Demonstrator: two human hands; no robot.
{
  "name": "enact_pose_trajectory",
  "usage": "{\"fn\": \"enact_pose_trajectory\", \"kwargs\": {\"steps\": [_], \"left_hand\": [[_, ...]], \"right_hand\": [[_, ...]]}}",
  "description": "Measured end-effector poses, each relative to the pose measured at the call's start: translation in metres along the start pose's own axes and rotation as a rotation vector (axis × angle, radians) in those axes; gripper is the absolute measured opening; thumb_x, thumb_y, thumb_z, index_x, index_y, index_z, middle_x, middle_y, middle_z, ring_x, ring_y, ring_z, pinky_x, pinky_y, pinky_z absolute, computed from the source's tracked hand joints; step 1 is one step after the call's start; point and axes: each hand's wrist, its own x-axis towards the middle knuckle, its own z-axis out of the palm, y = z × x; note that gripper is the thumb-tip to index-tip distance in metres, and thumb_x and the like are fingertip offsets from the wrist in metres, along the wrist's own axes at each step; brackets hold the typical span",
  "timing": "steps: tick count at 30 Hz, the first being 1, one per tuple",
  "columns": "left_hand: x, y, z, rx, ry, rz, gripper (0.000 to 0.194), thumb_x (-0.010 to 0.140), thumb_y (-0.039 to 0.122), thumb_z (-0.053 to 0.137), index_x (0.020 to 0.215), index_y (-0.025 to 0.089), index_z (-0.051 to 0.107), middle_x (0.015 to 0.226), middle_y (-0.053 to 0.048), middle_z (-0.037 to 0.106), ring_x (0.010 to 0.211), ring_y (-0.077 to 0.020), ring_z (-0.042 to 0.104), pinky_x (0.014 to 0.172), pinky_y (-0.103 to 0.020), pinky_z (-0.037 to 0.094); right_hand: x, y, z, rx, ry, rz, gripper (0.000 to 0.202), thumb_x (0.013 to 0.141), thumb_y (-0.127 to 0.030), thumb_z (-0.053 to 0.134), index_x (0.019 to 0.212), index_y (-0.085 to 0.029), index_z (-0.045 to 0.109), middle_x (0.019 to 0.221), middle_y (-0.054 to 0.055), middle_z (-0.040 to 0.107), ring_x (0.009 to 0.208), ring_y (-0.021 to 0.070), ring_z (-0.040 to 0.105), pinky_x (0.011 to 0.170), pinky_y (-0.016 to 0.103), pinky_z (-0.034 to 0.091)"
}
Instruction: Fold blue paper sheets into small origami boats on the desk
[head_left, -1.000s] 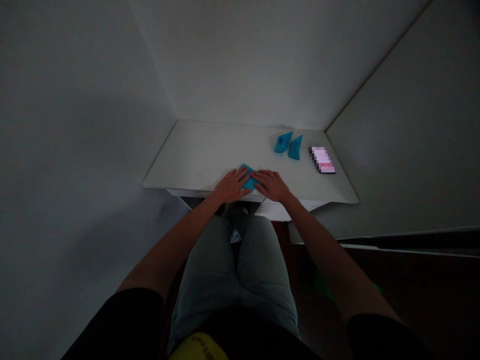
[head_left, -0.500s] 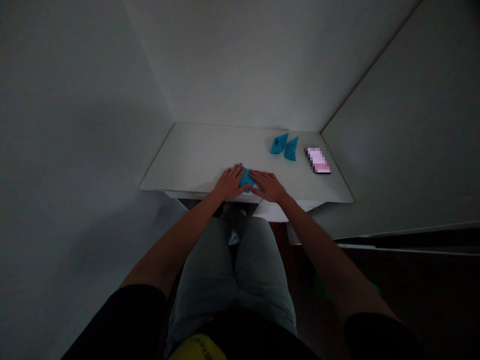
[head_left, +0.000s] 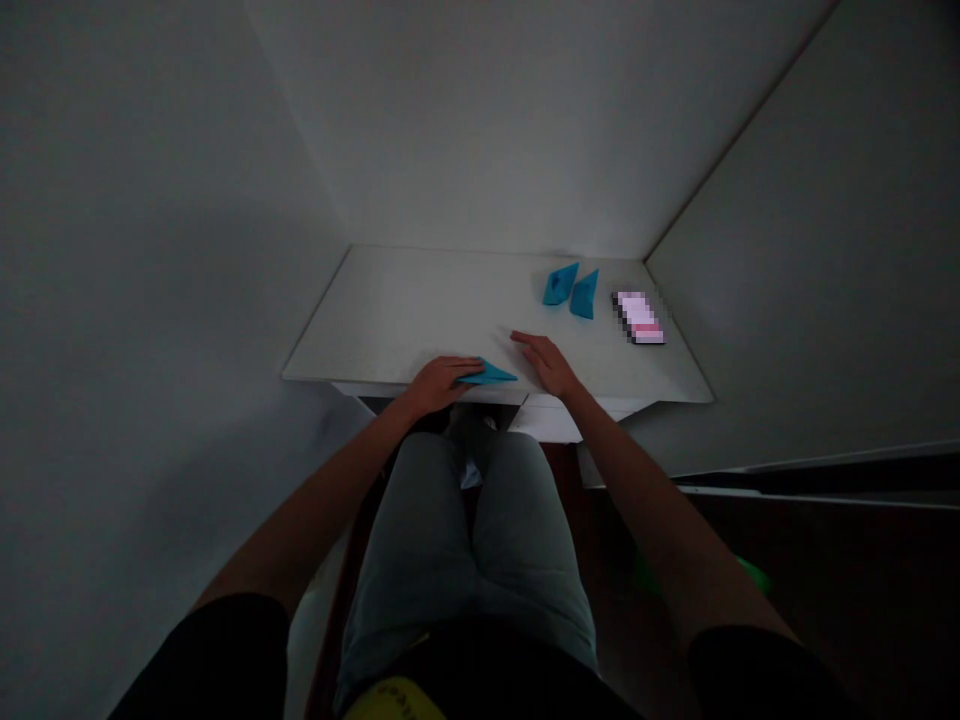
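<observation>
A folded piece of blue paper [head_left: 491, 373] is near the front edge of the white table, its pointed end toward the right. My left hand [head_left: 442, 382] grips its left end, fingers above it and thumb below. To the right of the paper, my right hand [head_left: 546, 364] is raised a little with its fingers apart from the paper and nothing in it. Two folded blue paper shapes, one on the left [head_left: 560, 284] and one on the right [head_left: 584, 295], stand side by side at the back right of the table.
The white table [head_left: 390, 300] meets walls at the back and sides. A phone [head_left: 639, 318] with a lit, pixelated screen lies at its right. Below the front edge is a drawer front [head_left: 546, 422]; my legs are beneath. Something green [head_left: 752, 575] is on the dark floor at right.
My right hand has let go of the blue paper and moved right. My left hand has shifted slightly left and nearer, and the paper now looks narrower and turned.
</observation>
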Motion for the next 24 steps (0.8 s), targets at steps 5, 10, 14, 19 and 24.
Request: {"fn": "enact_pose_trajectory", "kwargs": {"steps": [5, 10, 14, 19, 24], "left_hand": [[0.035, 0.011, -0.004, -0.453, 0.144, -0.311, 0.041, 0.100, 0.051, 0.072, 0.121, 0.016, 0.078, 0.107, -0.010, 0.083, 0.089, -0.0250, 0.080, 0.075, -0.036, 0.068], [0.060, 0.008, 0.009, -0.605, 0.103, -0.389, 0.034, 0.094, 0.045, 0.079, 0.107, 0.014, 0.078, 0.093, -0.007, 0.080, 0.075, -0.0189, 0.074, 0.060, -0.028, 0.063], [0.063, -0.002, 0.014, -0.593, 0.097, -0.405, 0.028, 0.096, 0.042, 0.078, 0.104, 0.015, 0.077, 0.086, -0.006, 0.078, 0.069, -0.0165, 0.072, 0.060, -0.027, 0.061], [0.063, -0.008, 0.017, -0.640, 0.179, -0.407, 0.038, 0.099, 0.047, 0.076, 0.120, 0.016, 0.073, 0.094, -0.007, 0.080, 0.073, -0.0174, 0.075, 0.062, -0.028, 0.063], [0.063, -0.008, 0.020, -0.726, 0.210, -0.409, 0.043, 0.103, 0.054, 0.069, 0.122, 0.016, 0.071, 0.101, -0.011, 0.081, 0.082, -0.0192, 0.079, 0.064, -0.027, 0.065]], "right_hand": [[-0.001, -0.003, -0.005, 0.217, 0.032, 0.081, 0.068, 0.109, -0.076, 0.037, 0.147, -0.029, 0.068, 0.136, 0.008, 0.080, 0.129, 0.0294, 0.073, 0.117, 0.051, 0.053], [0.000, -0.003, -0.006, 0.224, 0.053, 0.157, 0.068, 0.097, -0.083, 0.059, 0.133, -0.027, 0.074, 0.102, 0.004, 0.082, 0.099, 0.0269, 0.077, 0.098, 0.045, 0.061], [0.003, 0.002, -0.003, 0.358, 0.072, 0.228, 0.067, 0.084, -0.086, 0.072, 0.115, -0.027, 0.074, 0.078, -0.001, 0.073, 0.074, 0.0216, 0.071, 0.079, 0.038, 0.061], [0.007, 0.001, -0.002, 0.485, 0.091, 0.259, 0.062, 0.076, -0.085, 0.080, 0.094, -0.028, 0.066, 0.075, -0.001, 0.073, 0.067, 0.0192, 0.067, 0.067, 0.035, 0.059], [0.006, 0.000, -0.002, 0.512, 0.094, 0.298, 0.061, 0.083, -0.087, 0.073, 0.083, -0.028, 0.055, 0.069, -0.001, 0.070, 0.061, 0.0176, 0.063, 0.059, 0.032, 0.054]]}}
